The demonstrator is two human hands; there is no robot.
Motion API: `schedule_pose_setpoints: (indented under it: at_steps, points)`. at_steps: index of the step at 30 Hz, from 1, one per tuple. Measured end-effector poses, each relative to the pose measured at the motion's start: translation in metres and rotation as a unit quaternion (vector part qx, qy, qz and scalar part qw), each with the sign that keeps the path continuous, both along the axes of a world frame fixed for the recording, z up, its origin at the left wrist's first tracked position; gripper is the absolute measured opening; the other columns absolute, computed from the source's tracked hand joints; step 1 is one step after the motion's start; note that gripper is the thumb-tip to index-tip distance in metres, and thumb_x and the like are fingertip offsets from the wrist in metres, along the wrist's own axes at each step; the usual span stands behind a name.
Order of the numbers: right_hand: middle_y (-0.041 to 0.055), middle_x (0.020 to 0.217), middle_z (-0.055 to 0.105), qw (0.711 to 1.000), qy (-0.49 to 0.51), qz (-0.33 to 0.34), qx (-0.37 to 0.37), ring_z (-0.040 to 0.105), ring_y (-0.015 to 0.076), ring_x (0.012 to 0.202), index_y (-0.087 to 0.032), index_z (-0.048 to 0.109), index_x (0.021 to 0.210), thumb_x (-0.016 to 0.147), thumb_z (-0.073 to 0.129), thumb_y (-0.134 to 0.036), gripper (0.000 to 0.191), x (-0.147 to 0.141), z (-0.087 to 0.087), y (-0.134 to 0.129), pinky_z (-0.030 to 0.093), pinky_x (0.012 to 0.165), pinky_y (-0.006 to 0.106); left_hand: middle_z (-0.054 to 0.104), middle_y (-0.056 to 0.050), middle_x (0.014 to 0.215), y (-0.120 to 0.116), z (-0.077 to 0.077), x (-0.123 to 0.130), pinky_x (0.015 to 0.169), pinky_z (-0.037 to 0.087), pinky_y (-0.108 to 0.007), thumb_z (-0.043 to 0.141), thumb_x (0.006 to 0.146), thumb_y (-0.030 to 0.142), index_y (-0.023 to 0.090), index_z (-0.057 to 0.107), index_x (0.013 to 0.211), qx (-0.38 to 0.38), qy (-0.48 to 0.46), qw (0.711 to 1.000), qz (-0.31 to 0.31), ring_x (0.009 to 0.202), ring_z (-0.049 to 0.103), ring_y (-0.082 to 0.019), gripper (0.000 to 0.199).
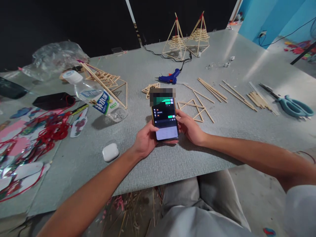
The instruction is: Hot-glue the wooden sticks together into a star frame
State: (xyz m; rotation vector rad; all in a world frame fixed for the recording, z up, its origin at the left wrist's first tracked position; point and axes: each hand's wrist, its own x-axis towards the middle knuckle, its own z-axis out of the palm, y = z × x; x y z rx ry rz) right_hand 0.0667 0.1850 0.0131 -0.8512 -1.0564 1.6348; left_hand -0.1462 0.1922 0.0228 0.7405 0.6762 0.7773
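A smartphone (pixel 165 123) is held upright above the front of the table, its lit screen showing a chat with a pale keyboard area. My left hand (pixel 146 140) wraps round its lower left side, the thumb over the screen's edge. On the other side, my right hand (pixel 190 126) grips the phone's right edge, fingers partly behind it. Just right of the phone lies a star-shaped frame of wooden sticks (pixel 194 110). Behind it sits a small stack of stick shapes (pixel 150 89), partly hidden by the phone and a blurred patch.
A blue glue gun (pixel 170 77) lies behind the phone. Stick pyramids (pixel 176 41) stand at the back. Loose sticks (pixel 212 90) and scissors (pixel 293 105) lie right. Left are a tilted plastic bottle (pixel 98 98), a white earbud case (pixel 110 152) and red cords (pixel 55 131).
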Motion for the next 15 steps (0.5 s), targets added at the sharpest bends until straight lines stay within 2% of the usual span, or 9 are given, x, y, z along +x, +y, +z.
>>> schedule_pose_setpoints:
  at_steps: [3, 8, 15]
  points:
    - [0.0024, 0.101, 0.072, 1.000, 0.008, 0.004, -0.005, 0.066, 0.0209, 0.085, -0.027, 0.071, 0.126, 0.090, 0.079, -0.059, 0.048, -0.0008, 0.0009, 0.0005, 0.054, 0.071, 0.033, 0.081, -0.017, 0.152, -0.0005, 0.0021, 0.0010, 0.109, 0.068, -0.084, 0.072, 0.085, 0.025, 0.021, 0.069, 0.154, 0.001, 0.007, 1.000, 0.001, 0.142, 0.078, -0.050, 0.069]
    - [0.0030, 0.102, 0.072, 1.000, 0.004, 0.001, -0.005, 0.067, 0.0219, 0.087, -0.026, 0.071, 0.125, 0.090, 0.079, -0.057, 0.048, -0.0007, 0.0015, 0.0006, 0.055, 0.071, 0.033, 0.082, -0.018, 0.152, -0.0020, 0.0038, 0.0038, 0.106, 0.072, -0.079, 0.074, 0.091, 0.030, 0.021, 0.063, 0.159, -0.004, 0.033, 0.999, 0.006, 0.138, 0.080, -0.048, 0.069]
    - [0.0039, 0.106, 0.076, 1.000, 0.010, 0.005, -0.004, 0.071, 0.0229, 0.092, -0.026, 0.072, 0.128, 0.090, 0.079, -0.056, 0.049, 0.0003, 0.0013, 0.0008, 0.058, 0.074, 0.034, 0.080, -0.017, 0.154, -0.0011, 0.0031, 0.0016, 0.107, 0.071, -0.081, 0.071, 0.086, 0.030, 0.022, 0.067, 0.156, 0.004, 0.003, 1.000, 0.000, 0.143, 0.077, -0.050, 0.071]
